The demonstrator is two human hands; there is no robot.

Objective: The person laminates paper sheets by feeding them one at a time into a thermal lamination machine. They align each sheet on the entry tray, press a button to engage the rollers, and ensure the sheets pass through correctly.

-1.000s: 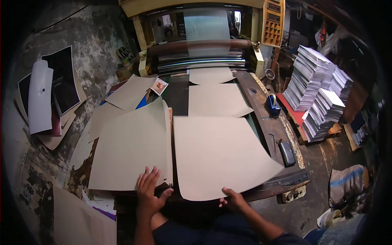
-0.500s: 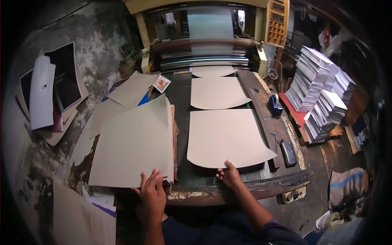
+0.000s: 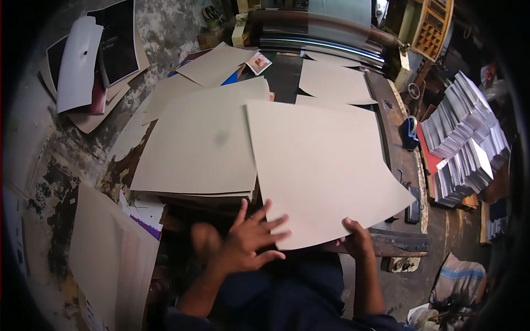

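Note:
A large beige cardboard sheet (image 3: 326,171) is held up, tilted, by its near edge. My right hand (image 3: 358,238) pinches that edge, thumb on top and fingers underneath. At the sheet's lower left corner, my left hand (image 3: 251,234) has its fingers spread; whether the fingertips touch the sheet I cannot tell. The raised sheet overlaps the right side of a stack of similar cardboard sheets (image 3: 193,143). Beyond it, further sheets (image 3: 334,81) lie in a row on the machine's bed, leading to the rollers.
A roller machine (image 3: 323,49) with a control panel (image 3: 432,30) stands at the far side. Stacks of white paper (image 3: 464,121) rise on the right, near a blue tape dispenser (image 3: 409,132). More cardboard (image 3: 107,248) leans at the near left. Dark and white sheets (image 3: 80,66) lie far left.
My right hand has lifted the nearest sheet off the bed and drawn it toward me. My left hand has left the stack's near edge for the sheet's corner, fingers spreading. The view has shifted.

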